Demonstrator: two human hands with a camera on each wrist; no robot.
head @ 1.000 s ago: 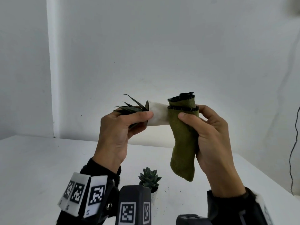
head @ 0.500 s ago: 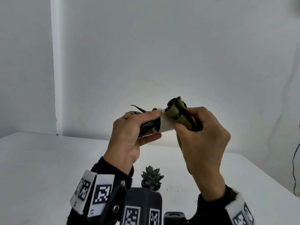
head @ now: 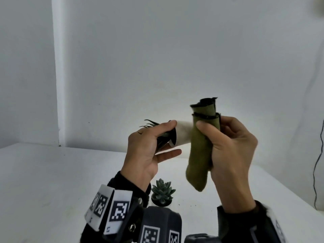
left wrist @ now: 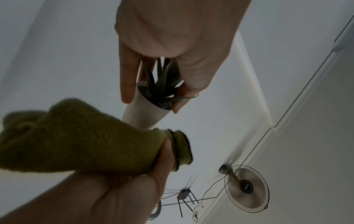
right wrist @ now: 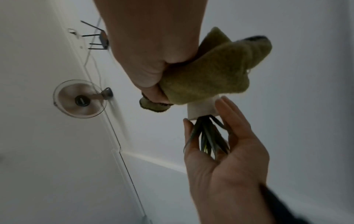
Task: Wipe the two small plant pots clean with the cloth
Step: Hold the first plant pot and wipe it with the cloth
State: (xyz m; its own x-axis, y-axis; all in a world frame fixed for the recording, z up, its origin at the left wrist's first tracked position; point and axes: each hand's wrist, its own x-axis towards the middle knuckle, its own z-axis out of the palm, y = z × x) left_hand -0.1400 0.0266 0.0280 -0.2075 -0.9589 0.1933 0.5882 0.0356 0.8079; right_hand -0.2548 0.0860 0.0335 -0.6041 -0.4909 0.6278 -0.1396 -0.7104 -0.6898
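Pot [head: 183,134] lies on its side in the air, pinched at the rim between the thumb and fingertips of my left hand [head: 145,149], its spiky plant [left wrist: 164,84] pointing back into that palm. My right hand [head: 231,149] is clamped round the cloth [head: 201,146], thumb in front and fingers behind, and the cloth wraps the pot's base end, one tail standing above my grip and the other hanging below it. Below both hands, the second pot [head: 161,202] with its succulent [head: 163,191] stands upright on the table [head: 52,172].
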